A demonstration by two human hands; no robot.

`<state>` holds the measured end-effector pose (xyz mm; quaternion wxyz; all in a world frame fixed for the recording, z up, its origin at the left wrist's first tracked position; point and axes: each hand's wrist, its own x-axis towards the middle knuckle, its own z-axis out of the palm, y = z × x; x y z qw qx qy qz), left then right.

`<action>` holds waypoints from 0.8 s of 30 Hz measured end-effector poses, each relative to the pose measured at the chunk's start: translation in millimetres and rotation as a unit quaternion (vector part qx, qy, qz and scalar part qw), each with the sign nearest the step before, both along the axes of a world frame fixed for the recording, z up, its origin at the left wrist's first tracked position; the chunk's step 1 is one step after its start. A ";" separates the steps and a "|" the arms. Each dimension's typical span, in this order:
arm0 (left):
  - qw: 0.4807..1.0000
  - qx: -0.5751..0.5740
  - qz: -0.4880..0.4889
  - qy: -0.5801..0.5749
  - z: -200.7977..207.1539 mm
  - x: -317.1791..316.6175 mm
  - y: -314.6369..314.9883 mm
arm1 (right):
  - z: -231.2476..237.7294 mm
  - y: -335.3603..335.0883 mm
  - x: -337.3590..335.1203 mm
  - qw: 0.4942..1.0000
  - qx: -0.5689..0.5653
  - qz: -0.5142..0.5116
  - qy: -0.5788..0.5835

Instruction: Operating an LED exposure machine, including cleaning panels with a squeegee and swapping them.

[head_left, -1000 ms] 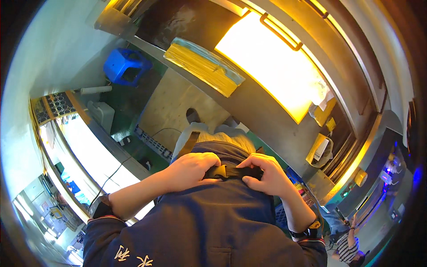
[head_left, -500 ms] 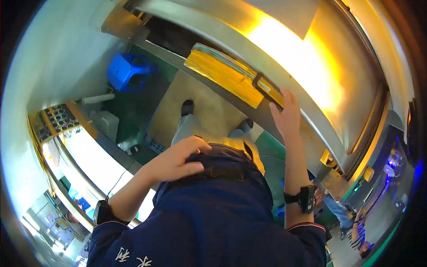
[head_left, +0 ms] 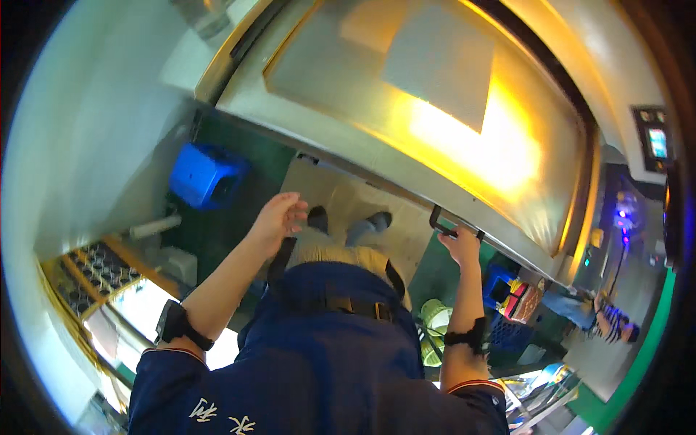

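Note:
My right hand (head_left: 461,246) has its fingers closed around the lower end of a dark handle (head_left: 437,219). The handle sits on the near edge of a large metal door or panel (head_left: 348,130), which reflects bright yellow light. My left hand (head_left: 278,223) hangs in the air in front of my body, fingers loosely bent and apart, with nothing in it. Below it my feet stand on a light brown mat.
A grey sheet (head_left: 438,65) shows on the metal panel. A blue plastic stool (head_left: 203,176) stands at the left. Pale green buckets (head_left: 435,319) and a blue crate (head_left: 499,284) are on the floor at right. Farther right is another person (head_left: 605,317) in a striped top.
The metal panel now spans more of the view, and the yellow block-like part at its near edge no longer shows. My right hand has closed on the handle; my left hand has moved forward.

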<state>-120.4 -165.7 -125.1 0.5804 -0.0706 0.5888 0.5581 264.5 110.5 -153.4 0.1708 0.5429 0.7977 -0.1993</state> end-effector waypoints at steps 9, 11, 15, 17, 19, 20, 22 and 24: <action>0.925 0.373 0.071 0.005 71.4 -5.3 124.1 | 211.6 3.7 -23.7 0.993 0.102 0.051 -0.027; 0.886 0.456 0.081 -0.001 108.1 -12.7 162.4 | 265.6 12.8 -31.0 0.988 0.142 0.058 -0.012; 0.798 0.594 0.097 -0.025 168.6 -19.8 203.5 | 296.2 22.0 -40.3 0.924 0.351 0.023 0.153; 0.795 0.599 0.092 -0.019 190.4 -26.9 210.5 | 253.8 17.4 -44.9 0.763 0.556 0.076 0.321; 0.792 0.604 0.088 -0.012 211.2 -27.7 217.8 | 201.7 8.1 -78.8 0.695 0.592 0.115 0.392; 0.793 0.597 0.119 0.011 224.2 -27.9 218.1 | 169.5 16.5 -104.9 0.647 0.613 0.130 0.433; 0.796 0.587 0.144 0.033 235.2 -30.8 225.2 | 135.1 52.0 -109.8 0.832 0.321 0.225 0.393; 0.781 0.597 0.184 0.003 245.1 -27.6 237.0 | 57.5 113.2 -112.8 0.938 0.193 0.077 0.277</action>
